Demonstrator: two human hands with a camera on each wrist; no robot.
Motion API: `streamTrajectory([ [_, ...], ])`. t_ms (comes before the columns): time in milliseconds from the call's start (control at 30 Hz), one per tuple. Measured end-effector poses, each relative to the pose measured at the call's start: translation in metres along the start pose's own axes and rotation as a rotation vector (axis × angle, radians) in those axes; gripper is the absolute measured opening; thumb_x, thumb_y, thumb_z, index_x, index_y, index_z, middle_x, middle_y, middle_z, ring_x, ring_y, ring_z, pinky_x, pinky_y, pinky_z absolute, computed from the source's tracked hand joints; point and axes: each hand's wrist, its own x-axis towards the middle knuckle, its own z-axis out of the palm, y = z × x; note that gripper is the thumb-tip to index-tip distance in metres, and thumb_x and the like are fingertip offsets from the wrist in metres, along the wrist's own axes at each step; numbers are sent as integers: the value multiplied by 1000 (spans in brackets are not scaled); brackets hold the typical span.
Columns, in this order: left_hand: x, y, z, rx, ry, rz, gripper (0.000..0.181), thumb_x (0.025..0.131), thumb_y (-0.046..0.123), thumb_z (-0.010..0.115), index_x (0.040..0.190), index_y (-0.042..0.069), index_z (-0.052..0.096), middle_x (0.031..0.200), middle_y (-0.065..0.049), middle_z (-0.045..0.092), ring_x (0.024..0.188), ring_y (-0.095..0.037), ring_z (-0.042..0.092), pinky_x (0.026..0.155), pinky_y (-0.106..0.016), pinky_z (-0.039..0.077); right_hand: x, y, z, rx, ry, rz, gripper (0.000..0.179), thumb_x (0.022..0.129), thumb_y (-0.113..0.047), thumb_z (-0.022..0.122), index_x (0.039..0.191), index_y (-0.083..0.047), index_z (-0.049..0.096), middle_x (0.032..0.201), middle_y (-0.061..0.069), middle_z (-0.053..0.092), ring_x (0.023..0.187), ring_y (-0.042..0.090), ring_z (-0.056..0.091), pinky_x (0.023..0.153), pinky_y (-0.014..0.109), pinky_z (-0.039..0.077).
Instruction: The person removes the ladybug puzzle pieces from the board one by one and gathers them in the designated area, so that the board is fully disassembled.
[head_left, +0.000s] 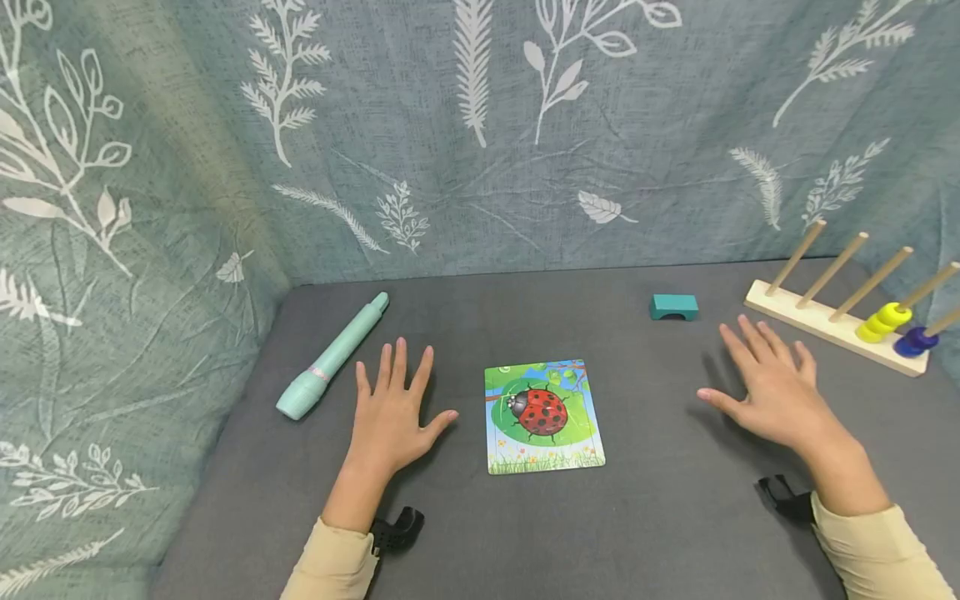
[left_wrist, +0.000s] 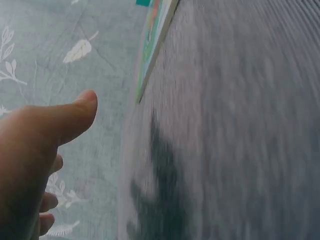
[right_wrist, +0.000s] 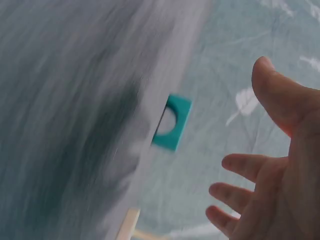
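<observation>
Here, above a dark gray tabletop (head_left: pixel 637 517), a left hand (head_left: pixel 390 429) in the lower left of the frame, fingers spread, straight and holding nothing. Just beside its fingertips, toward the left, a mint-green flashlight-shaped object (head_left: pixel 335 357), lying at a slant. At center, between both hands, a square ladybug picture board (head_left: pixel 543 417), lying flat. Toward the right, a right hand (head_left: pixel 776 400), fingers likewise released and apart, near a teal arched block (head_left: pixel 673 307). At far right, a wooden peg stand (head_left: pixel 819 318) with yellow beads (head_left: pixel 885 322) and blue beads (head_left: pixel 915 341). Across the top, a leaf-printed curtain (head_left: pixel 420 150).
</observation>
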Motion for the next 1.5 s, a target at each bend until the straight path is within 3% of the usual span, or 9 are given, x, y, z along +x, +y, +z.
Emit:
streamTrajectory([
  [200, 9, 16, 4, -38, 0, 106, 80, 86, 49, 64, 149, 12, 32, 153, -20, 27, 143, -34, 25, 116, -61, 18, 15, -26, 8, 89, -12, -116, 85, 86, -46, 66, 146, 3, 31, 150, 26, 27, 133, 49, 27, 102, 71, 19],
  [467, 24, 44, 7, -142, -16, 236, 65, 88, 33, 67, 144, 8, 42, 149, -16, 38, 140, -29, 33, 118, -50, 25, 34, -58, 19, 238, -83, -205, 75, 89, -33, 66, 144, 5, 33, 147, 26, 34, 135, 44, 32, 108, 61, 30],
  [700, 38, 67, 16, -310, -102, 325, 54, 93, 31, 60, 139, 5, 48, 148, -13, 41, 139, -26, 36, 118, -45, 28, 52, -80, 39, 340, -99, -298, 69, 87, -28, 68, 141, 5, 39, 142, 23, 42, 131, 40, 40, 106, 56, 37],
  [833, 44, 79, 20, -384, -184, 348, 53, 95, 31, 58, 141, 6, 46, 149, -10, 40, 139, -24, 36, 118, -43, 28, 62, -90, 48, 383, -130, -318, 66, 87, -30, 69, 138, 3, 44, 138, 21, 47, 124, 37, 49, 102, 53, 44],
  [933, 48, 85, 25, -413, -204, 368, 53, 95, 30, 58, 141, 5, 46, 147, -9, 43, 136, -22, 41, 117, -43, 31, 68, -98, 52, 426, -169, -327, 63, 86, -29, 71, 136, 2, 47, 134, 19, 51, 117, 34, 55, 97, 48, 49],
  [1133, 48, 88, 34, -455, -216, 370, 55, 94, 32, 60, 141, 5, 46, 147, -9, 43, 137, -22, 39, 118, -40, 29, 75, -105, 61, 471, -228, -334, 59, 84, -26, 73, 132, 2, 52, 128, 17, 53, 116, 33, 55, 98, 47, 49],
  [1500, 45, 87, 49, -485, -161, 361, 55, 92, 35, 61, 138, 7, 50, 147, -6, 43, 139, -19, 36, 120, -34, 25, 72, -105, 74, 426, -202, -329, 53, 82, -22, 75, 128, -3, 56, 126, 13, 47, 118, 31, 46, 96, 50, 45],
])
